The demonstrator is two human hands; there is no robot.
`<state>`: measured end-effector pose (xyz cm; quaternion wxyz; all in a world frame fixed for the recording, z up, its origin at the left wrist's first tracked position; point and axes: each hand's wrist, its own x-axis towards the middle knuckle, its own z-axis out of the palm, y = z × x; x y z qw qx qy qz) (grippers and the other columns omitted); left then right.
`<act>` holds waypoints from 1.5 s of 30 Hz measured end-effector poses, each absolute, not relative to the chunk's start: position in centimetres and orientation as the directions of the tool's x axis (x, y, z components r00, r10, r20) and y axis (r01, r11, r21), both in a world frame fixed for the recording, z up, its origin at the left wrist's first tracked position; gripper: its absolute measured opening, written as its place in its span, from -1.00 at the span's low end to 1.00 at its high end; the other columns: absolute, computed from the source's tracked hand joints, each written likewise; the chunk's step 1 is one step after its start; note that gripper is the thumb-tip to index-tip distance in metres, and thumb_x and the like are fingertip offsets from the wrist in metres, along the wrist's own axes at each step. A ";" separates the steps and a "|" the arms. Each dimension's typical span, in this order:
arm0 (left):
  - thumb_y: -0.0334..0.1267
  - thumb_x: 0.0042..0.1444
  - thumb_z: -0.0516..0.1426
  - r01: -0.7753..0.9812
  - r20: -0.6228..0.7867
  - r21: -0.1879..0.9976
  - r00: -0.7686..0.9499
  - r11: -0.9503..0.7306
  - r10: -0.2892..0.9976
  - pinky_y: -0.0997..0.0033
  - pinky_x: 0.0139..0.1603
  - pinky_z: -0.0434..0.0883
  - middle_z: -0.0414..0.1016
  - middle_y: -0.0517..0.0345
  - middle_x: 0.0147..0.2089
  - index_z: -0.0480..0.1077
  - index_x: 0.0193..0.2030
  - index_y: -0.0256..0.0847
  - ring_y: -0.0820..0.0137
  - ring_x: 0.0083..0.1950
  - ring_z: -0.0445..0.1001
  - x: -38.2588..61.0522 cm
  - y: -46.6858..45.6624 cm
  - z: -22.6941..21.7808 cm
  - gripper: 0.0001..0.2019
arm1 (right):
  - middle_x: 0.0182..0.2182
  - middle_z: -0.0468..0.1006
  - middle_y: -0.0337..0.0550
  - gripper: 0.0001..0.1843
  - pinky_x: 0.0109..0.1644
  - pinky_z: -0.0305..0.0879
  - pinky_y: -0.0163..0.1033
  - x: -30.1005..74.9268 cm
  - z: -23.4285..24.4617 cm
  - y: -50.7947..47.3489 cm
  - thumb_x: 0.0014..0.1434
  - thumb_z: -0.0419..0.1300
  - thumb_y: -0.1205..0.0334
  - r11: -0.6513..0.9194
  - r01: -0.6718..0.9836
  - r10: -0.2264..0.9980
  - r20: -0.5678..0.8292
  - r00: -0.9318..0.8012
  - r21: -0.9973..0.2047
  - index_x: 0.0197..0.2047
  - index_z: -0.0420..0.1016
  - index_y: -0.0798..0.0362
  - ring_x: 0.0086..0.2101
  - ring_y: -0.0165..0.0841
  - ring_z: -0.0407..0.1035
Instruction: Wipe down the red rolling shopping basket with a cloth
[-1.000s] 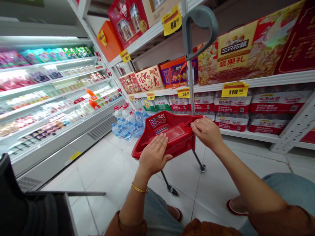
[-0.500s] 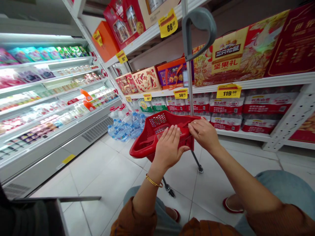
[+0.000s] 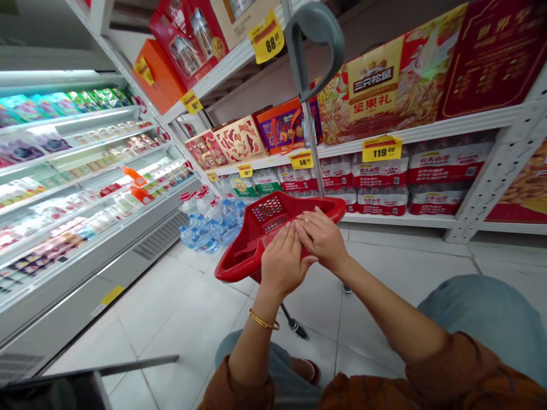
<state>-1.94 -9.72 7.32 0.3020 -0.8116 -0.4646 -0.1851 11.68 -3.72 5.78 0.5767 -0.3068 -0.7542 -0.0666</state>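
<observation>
My left hand [image 3: 282, 257] and my right hand [image 3: 320, 238] meet above a red plastic mesh shopping basket [image 3: 239, 265], their fingertips nearly touching. The left fingers lie flat over a red strip inside it, and the right fingers curl over that same strip. The strip's exact form is hidden under my hands. A gold bangle [image 3: 264, 320] circles my left wrist. The basket sits on a wheeled cart with a thin metal pole [image 3: 311, 142] topped by a grey curved handle [image 3: 314, 45].
A lit refrigerated display case [image 3: 85, 171] runs along the left. White shelving [image 3: 427, 128] on the right holds gift boxes and wrapped bottled-water packs, with yellow price tags. Loose water bottles [image 3: 209, 228] stand at the aisle's far end. White tile covers the floor, and my denim-covered knees show below.
My hands have drawn together over the basket, with the right hand sliding left towards the left hand. The whole scene has shifted left in the view.
</observation>
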 end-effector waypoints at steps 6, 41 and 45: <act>0.13 0.33 -0.24 0.854 0.581 -0.313 0.518 -0.416 0.627 0.15 0.23 0.33 0.37 -0.23 0.25 0.27 0.25 -0.46 0.11 0.28 0.35 -2.3 -9.7 7.3 -0.30 | -0.24 0.66 -0.15 -0.76 0.37 0.02 0.15 12.9 4.9 -3.1 0.33 0.06 0.21 0.769 0.613 0.328 0.936 -0.131 -0.184 -0.20 0.56 0.02 -0.17 -0.29 0.50; -0.02 0.36 -0.17 0.864 0.635 -0.302 0.497 -0.402 0.592 0.18 0.19 0.38 0.42 -0.16 0.21 0.29 0.24 -0.39 0.15 0.24 0.40 -1.5 -9.7 7.3 -0.45 | -0.27 0.64 -0.14 -0.78 0.30 0.18 0.04 13.9 5.0 -2.8 0.31 0.08 0.22 0.780 0.600 0.343 0.923 -0.176 -0.176 -0.25 0.56 0.01 -0.17 -0.31 0.49; -0.04 0.36 -0.16 0.867 0.618 -0.293 0.493 -0.403 0.612 0.14 0.20 0.39 0.39 -0.15 0.24 0.28 0.25 -0.37 0.15 0.24 0.40 -1.5 -9.6 7.3 -0.47 | -0.29 0.64 -0.15 -0.77 0.35 0.07 0.07 15.5 4.8 -1.5 0.31 0.08 0.25 0.759 0.630 0.341 0.925 -0.166 -0.166 -0.29 0.56 0.03 -0.21 -0.34 0.50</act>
